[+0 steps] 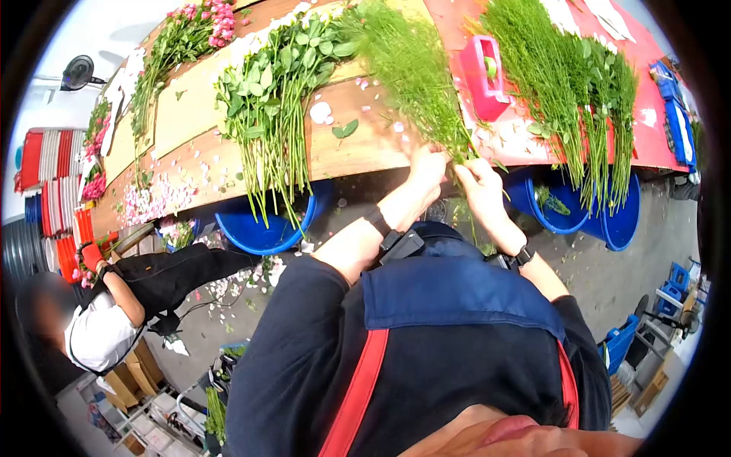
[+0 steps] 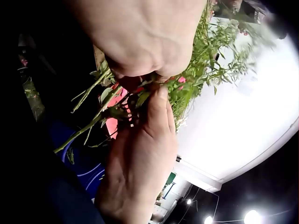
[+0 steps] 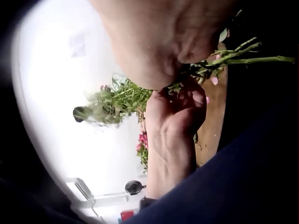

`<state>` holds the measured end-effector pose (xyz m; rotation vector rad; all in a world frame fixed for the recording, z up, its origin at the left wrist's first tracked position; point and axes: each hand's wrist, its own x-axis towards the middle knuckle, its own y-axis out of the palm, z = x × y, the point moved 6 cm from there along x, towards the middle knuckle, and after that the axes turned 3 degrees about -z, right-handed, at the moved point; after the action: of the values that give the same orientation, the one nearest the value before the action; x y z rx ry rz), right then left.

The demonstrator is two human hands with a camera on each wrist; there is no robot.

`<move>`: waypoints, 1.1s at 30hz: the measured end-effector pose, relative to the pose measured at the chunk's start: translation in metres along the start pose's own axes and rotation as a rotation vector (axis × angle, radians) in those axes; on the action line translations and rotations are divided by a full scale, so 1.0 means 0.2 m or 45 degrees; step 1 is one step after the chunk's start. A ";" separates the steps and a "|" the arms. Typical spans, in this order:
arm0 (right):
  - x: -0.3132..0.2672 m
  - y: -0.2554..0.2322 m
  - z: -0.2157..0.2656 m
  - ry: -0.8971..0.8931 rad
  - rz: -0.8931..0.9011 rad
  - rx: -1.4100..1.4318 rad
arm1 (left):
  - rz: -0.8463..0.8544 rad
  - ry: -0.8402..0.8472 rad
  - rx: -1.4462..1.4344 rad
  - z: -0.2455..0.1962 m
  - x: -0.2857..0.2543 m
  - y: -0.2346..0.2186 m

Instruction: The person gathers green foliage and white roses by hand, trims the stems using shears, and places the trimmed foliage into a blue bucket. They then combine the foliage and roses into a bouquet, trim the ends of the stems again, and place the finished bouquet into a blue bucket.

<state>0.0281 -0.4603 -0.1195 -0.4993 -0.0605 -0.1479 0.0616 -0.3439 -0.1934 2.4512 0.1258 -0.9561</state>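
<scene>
A feathery green bunch (image 1: 415, 76) lies over the table's front edge, its stems pointing toward the body. The left hand (image 1: 428, 169) grips the stems at the edge, fingers curled round them. Close beside it the right hand (image 1: 483, 186) pinches the same stems with thumb and fingers. In the left wrist view the left hand (image 2: 145, 37) is above and the right hand (image 2: 145, 154) below, meeting at the leafy stems (image 2: 96, 116). The right wrist view shows cut stems (image 3: 252, 59) sticking out past both hands; the fingertips are partly hidden.
White roses (image 1: 278, 84) with long stems lie left on the wooden table (image 1: 365, 145). A pink tape dispenser (image 1: 485, 84) and more greenery (image 1: 548, 76) are right. Blue buckets (image 1: 266, 232) stand below the edge. A person (image 1: 106, 327) holding pink flowers is at far left.
</scene>
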 end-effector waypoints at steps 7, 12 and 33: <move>-0.04 0.03 -0.06 0.420 0.080 0.538 | 0.097 0.000 0.008 0.05 0.02 -0.02; -0.10 -0.06 0.04 0.479 0.147 0.617 | -0.021 -0.138 -0.085 0.06 -0.03 -0.04; -0.13 -0.07 0.05 -0.246 0.262 -0.684 | 0.786 -0.331 -0.460 -0.20 0.01 0.11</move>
<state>0.0010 -0.4647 -0.1067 -1.0508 -0.1600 0.0916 0.0926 -0.3448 -0.1603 1.8386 -0.4794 -0.8612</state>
